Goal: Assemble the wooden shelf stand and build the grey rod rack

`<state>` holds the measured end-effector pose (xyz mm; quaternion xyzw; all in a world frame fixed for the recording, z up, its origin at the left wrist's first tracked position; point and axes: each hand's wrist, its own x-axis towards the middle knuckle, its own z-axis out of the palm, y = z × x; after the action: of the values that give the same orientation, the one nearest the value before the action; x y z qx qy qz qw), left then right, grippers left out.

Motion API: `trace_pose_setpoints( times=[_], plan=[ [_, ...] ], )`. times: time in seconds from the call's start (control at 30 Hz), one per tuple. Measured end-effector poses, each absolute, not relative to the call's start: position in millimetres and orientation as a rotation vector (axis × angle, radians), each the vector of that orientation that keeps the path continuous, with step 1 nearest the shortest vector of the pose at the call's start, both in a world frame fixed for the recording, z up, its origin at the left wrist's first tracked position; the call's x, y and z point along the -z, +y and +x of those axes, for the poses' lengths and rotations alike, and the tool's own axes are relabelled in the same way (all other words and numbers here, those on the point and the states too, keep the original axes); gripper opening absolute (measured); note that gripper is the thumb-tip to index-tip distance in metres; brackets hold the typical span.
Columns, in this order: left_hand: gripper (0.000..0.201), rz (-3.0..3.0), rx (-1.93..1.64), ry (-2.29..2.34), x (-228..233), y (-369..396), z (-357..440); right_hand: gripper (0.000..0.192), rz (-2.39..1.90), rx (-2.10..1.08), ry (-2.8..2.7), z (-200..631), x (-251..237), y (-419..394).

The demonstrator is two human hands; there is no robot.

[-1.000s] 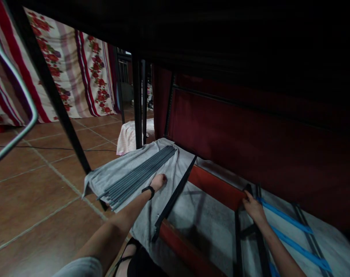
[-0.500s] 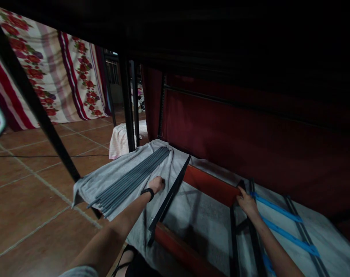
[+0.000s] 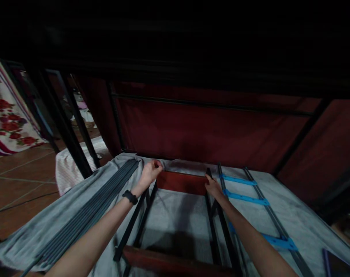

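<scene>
**If pulled unevenly by one corner, apt to twist**

Where held firmly from one side only, likeliest to go askew. Lying in the lower middle of the picture, on cloth (image 3: 296, 207): a rack (image 3: 212, 231) of black bars (image 3: 130, 227) and red boards (image 3: 180, 182). Clasped at its far right corner, just right of the picture's centre, by the right hand (image 3: 214, 187). At the far left corner, met by the left hand (image 3: 150, 173), curled and nearly closed; cannot tell whether gripping the rack or merely resting there.

If loose on that left side, could swing about the right corner under a pull. Could also drag the cloth into folds by friction. If pushed left, might knock the rods (image 3: 91, 215) at lower left; if pushed right, might catch the ladder (image 3: 240, 179) close by at centre right. If raised high, might strike the overhang (image 3: 175, 46) across the top.

Aimed, along the bars, from the bottom edge toward the curtain (image 3: 169, 123) in mid-picture; crossed by the boards. Probably longest along the bars, though too foreshortened for certainty.
</scene>
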<state>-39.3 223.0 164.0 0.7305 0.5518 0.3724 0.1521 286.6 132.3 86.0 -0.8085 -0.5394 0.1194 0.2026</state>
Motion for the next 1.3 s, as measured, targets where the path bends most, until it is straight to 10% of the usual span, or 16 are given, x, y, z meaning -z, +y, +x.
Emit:
trace_pose_setpoints(
  times=[0.37,0.77,1.3],
  plan=[
    [0.014,2.327,-0.724,1.198,-118.4,211.1,152.7,0.056,-2.077,-0.342,-1.414,287.8,-81.3,135.0],
    [0.014,2.297,-0.717,1.202,-95.4,218.7,163.0,0.027,-1.713,-0.428,-1.332,296.3,-89.5,163.3],
    [0.034,2.519,-0.477,1.198,-104.7,206.7,168.7,0.038,-1.588,-0.584,-0.973,358.3,-52.7,135.5]
  ],
)
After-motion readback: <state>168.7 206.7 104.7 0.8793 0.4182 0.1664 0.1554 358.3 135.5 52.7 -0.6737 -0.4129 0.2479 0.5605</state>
